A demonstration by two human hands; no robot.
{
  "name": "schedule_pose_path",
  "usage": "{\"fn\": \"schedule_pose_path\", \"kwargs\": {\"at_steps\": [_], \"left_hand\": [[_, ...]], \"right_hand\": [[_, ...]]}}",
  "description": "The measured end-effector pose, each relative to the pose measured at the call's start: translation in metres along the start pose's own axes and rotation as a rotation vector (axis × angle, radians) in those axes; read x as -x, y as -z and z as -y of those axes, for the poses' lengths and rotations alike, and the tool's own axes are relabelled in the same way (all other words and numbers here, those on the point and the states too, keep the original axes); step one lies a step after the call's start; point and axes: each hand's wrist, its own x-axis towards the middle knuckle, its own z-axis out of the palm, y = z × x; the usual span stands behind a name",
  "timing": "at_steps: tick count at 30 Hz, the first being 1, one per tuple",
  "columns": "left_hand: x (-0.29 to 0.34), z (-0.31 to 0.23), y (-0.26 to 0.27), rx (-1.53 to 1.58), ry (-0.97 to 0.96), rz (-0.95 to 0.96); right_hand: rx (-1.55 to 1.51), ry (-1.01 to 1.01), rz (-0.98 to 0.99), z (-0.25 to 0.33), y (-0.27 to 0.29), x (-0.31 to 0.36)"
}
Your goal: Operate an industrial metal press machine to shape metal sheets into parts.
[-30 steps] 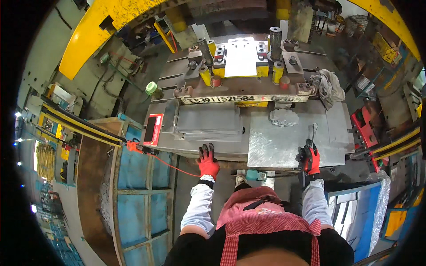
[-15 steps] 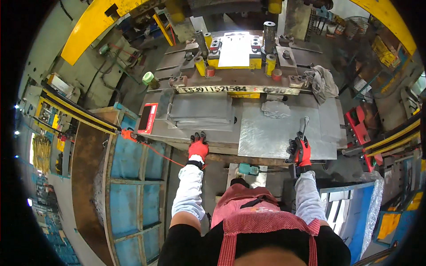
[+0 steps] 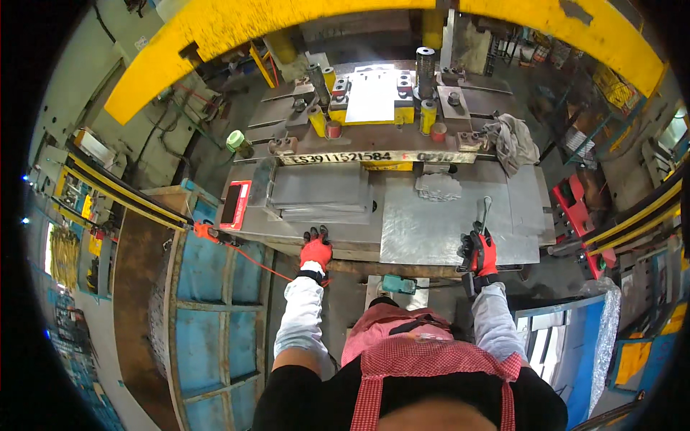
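Note:
My left hand (image 3: 316, 248), in a red glove with dark fingertips, rests on the front edge of the press table (image 3: 345, 231), fingers a little apart and holding nothing. My right hand (image 3: 483, 251), gloved alike, is closed round a metal hand tool (image 3: 486, 208) whose thin looped end points away from me over a large flat metal sheet (image 3: 420, 230). The tool's exact kind is unclear. Beyond my left hand lies a stack of grey metal sheets (image 3: 320, 188). A small pile of cut metal pieces (image 3: 438, 187) sits behind the large sheet. A bright plate (image 3: 370, 99) lies on the die.
Yellow guide posts (image 3: 428, 115) flank the die, and a yellow frame (image 3: 309, 18) arches overhead. A grey rag (image 3: 514, 144) hangs at the right. On the left are a red-bordered dark panel (image 3: 235, 206), a green-lidded jar (image 3: 237, 141) and a blue rack (image 3: 205, 266).
The view has shifted slightly, bringing more of the yellow overhead frame into the picture. My left hand stays at the table edge, and my right hand keeps its hold on the tool.

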Motion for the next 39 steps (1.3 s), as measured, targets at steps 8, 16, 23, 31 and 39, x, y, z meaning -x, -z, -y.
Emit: {"fn": "schedule_pose_path", "kwargs": {"at_steps": [8, 16, 23, 31, 39], "left_hand": [[-0.014, 0.021, -0.020, -0.013, -0.041, -0.039], [-0.006, 0.006, -0.009, 0.036, -0.018, -0.054], [-0.005, 0.005, -0.004, 0.033, -0.024, -0.023], [-0.005, 0.020, -0.013, 0.085, -0.050, -0.056], [0.005, 0.017, 0.031, 0.312, -0.053, 0.153]], "right_hand": [[-0.005, -0.025, 0.019, 0.001, -0.004, 0.002], [0.048, 0.001, -0.038, -0.004, 0.013, -0.009], [0.074, 0.041, 0.054, -0.006, 0.023, -0.010], [0.091, 0.004, 0.005, -0.003, 0.009, -0.005], [0.685, 0.333, 0.060, 0.042, -0.087, 0.011]]}}
